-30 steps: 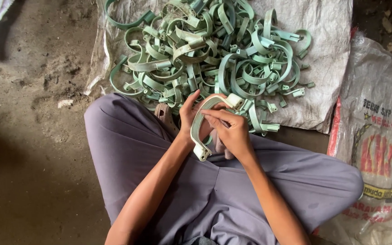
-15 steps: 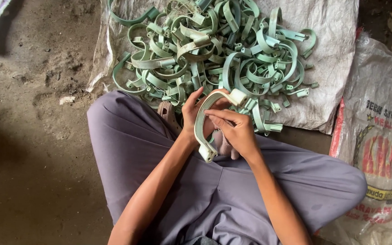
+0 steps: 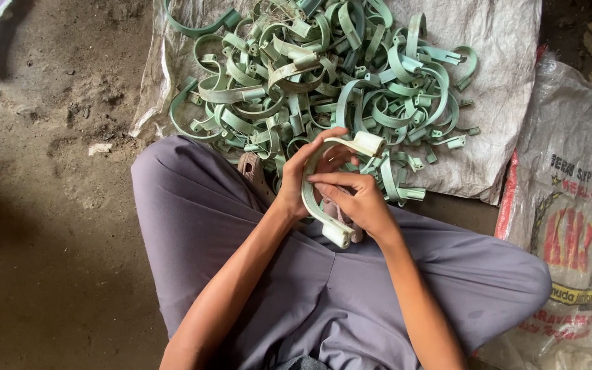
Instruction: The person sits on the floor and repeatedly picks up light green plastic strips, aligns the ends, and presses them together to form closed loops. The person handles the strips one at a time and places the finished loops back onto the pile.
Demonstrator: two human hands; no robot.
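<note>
Gripping one pale green clamp (image 3: 323,199) from both sides, left hand (image 3: 303,178) and right hand (image 3: 354,199) held it upright, open side facing right.

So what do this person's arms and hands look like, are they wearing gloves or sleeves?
No gloves and no sleeves in view. Both forearms are bare from elbow to wrist, slim, with no watch, bracelet or ring visible. The left hand and right hand are bare, with short nails. The only clothing visible is loose grey-purple trousers over the crossed legs.
</note>
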